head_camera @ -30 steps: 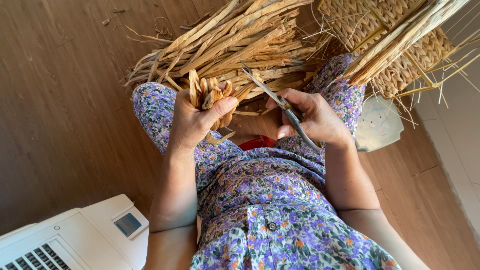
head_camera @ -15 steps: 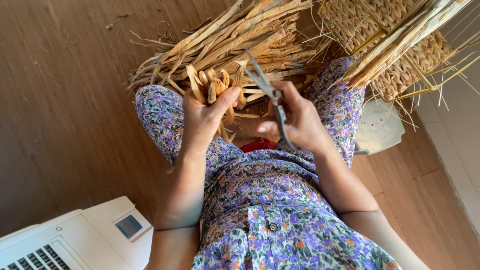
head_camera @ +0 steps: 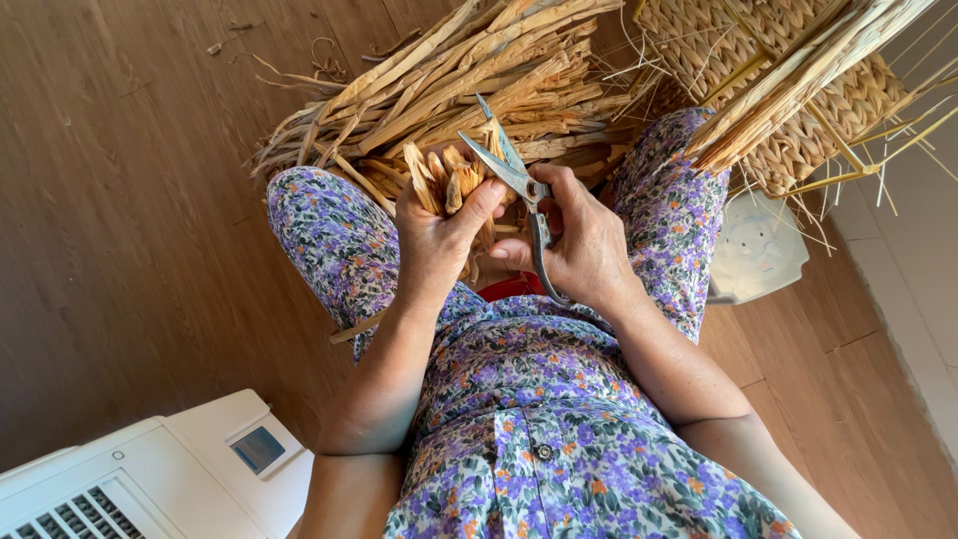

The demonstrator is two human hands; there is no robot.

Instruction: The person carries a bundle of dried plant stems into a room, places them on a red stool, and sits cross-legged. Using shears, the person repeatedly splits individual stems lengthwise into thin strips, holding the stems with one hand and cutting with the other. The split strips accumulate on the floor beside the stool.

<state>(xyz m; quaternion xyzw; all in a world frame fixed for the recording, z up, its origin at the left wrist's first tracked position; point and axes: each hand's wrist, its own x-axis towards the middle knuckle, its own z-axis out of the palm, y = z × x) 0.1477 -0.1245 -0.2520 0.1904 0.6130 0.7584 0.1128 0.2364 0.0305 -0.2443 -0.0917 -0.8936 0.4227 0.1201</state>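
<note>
My arms and my flowered clothes

I wear a floral print from chest to knees: a white ground crowded with purple, lilac and small orange blossoms and green leaves. A little dark button sits at the front of the bodice, above a gathered seam. Both forearms are bare, without sleeves, rings or a watch. My left grip (head_camera: 439, 235) and right grip (head_camera: 584, 240) are bare too.

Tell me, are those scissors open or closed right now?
Open: the scissors in the right hand show two blades spread apart around the straw ends.
</note>
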